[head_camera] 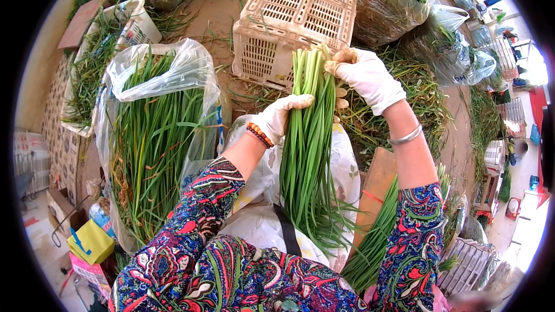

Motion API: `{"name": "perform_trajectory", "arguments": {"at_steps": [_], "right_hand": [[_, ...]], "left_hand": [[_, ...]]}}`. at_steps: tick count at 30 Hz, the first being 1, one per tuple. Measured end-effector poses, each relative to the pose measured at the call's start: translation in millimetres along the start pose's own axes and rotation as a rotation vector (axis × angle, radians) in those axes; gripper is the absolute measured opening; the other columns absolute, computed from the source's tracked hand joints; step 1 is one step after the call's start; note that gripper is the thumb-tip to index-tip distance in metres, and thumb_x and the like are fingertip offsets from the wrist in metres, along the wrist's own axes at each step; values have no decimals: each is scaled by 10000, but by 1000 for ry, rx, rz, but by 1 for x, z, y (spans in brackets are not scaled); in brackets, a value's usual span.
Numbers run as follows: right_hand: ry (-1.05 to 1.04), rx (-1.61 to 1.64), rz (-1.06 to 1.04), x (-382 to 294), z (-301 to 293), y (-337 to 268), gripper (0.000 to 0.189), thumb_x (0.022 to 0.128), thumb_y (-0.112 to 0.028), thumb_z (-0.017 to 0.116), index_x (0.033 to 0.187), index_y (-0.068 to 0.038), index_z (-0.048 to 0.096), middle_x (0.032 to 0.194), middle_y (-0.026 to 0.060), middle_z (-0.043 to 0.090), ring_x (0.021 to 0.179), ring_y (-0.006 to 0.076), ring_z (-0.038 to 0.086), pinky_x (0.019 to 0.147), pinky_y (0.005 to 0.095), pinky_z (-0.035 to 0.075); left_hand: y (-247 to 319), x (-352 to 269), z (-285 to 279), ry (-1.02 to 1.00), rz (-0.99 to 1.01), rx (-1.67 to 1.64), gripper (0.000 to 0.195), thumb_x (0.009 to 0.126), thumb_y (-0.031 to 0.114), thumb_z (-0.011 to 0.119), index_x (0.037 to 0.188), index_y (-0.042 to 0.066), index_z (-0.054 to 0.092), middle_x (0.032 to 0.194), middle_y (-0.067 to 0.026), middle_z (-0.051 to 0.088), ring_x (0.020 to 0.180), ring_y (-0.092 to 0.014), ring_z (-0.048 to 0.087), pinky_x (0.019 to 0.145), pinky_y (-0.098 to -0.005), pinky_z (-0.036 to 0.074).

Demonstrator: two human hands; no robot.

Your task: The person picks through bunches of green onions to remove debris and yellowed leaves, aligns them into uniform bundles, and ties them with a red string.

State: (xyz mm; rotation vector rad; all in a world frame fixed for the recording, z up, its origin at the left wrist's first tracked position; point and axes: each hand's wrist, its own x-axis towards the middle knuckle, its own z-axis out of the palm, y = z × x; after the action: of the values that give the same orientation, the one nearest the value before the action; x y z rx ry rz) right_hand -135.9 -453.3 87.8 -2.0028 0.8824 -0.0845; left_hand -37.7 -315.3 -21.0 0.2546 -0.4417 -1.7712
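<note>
A bunch of long green garlic chives (pixel 308 138) hangs down over the light floral apron (pixel 344 156) on my lap, pale cut ends upward. My left hand (pixel 282 115), in a soiled white glove, grips the bunch around its upper part, thumb across the front and fingertips showing on the far side. At the top right of the bunch, my gloved right hand (pixel 366 76) has thumb and fingers pinched together by the pale stems. Whether a stalk is between those fingers is hidden. More chives (pixel 160 138) fill an open clear plastic bag (pixel 169 82) on my left.
An upturned plastic crate (pixel 299 13) stands in front of me. Heaped trimmings (pixel 403 99) lie right of it. Filled plastic bags (pixel 394 4) stand beyond. At lower right, chives (pixel 377 238) rest on a wooden board (pixel 375 182). A white basket (pixel 138 26) of leaves is far left.
</note>
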Motion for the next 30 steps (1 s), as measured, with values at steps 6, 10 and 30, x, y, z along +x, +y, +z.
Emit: {"name": "perform_trajectory", "arguments": {"at_steps": [6, 10, 30], "right_hand": [[63, -277, 98, -8, -12, -19, 240, 749, -234, 627, 778, 0, 580, 708, 57, 593, 613, 106, 546, 539, 260, 438], [-16, -365, 132, -4, 10, -22, 256, 768, -240, 573, 799, 13, 583, 647, 92, 585, 520, 136, 546, 504, 276, 447], [772, -553, -526, -65, 73, -102, 1109, 600, -338, 744, 1409, -37, 48, 1351, 242, 305, 1275, 446, 241, 1039, 552, 170]], "left_hand": [[7, -8, 4, 51, 54, -141, 632, 787, 268, 566, 1316, -11, 360, 1267, -178, 480, 1116, -290, 512, 980, -410, 392], [11, -12, 13, 417, 79, 145, 314, 807, 164, 564, 1071, -7, 564, 1007, -105, 629, 918, -216, 611, 852, -364, 487], [103, -20, 175, 493, 1015, 533, 330, 899, 210, 456, 1162, 23, 522, 1083, -113, 584, 1004, -222, 563, 904, -347, 448]]}}
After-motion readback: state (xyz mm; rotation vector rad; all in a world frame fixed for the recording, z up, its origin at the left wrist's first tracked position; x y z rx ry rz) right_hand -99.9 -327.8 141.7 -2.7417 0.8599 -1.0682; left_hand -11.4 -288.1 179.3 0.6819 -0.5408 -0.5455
